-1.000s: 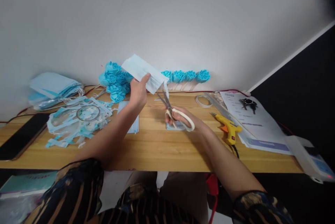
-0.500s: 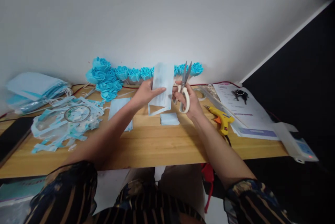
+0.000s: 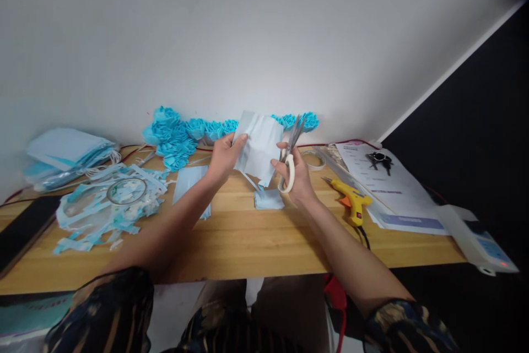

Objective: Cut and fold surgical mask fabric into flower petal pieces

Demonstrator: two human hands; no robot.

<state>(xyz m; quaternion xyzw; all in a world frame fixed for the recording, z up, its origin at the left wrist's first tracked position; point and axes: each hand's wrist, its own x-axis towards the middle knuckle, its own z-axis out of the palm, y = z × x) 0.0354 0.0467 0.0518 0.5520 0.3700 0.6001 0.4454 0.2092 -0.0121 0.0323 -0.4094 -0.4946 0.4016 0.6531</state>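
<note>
My left hand point(image 3: 223, 156) pinches the left edge of a pale blue face mask sheet point(image 3: 258, 146) held up over the wooden table point(image 3: 248, 232). My right hand point(image 3: 294, 174) grips white-handled scissors point(image 3: 289, 157), blades pointing up, while its fingertips also touch the sheet's right edge. A thin cut strip dangles from the sheet toward a small folded blue piece point(image 3: 268, 199) lying on the table just below.
Blue paper-like flowers point(image 3: 173, 135) line the wall. A heap of cut mask scraps point(image 3: 107, 204) and a mask stack point(image 3: 66, 155) lie left, a phone point(image 3: 22, 226) at far left. A yellow glue gun point(image 3: 351, 199), tape roll point(image 3: 316, 160), papers with keys point(image 3: 380, 177) lie right.
Both hands came together: the scissors rose from the table to beside the mask, which was turned and unfolded wider between the hands. A cut strip now hangs below it.
</note>
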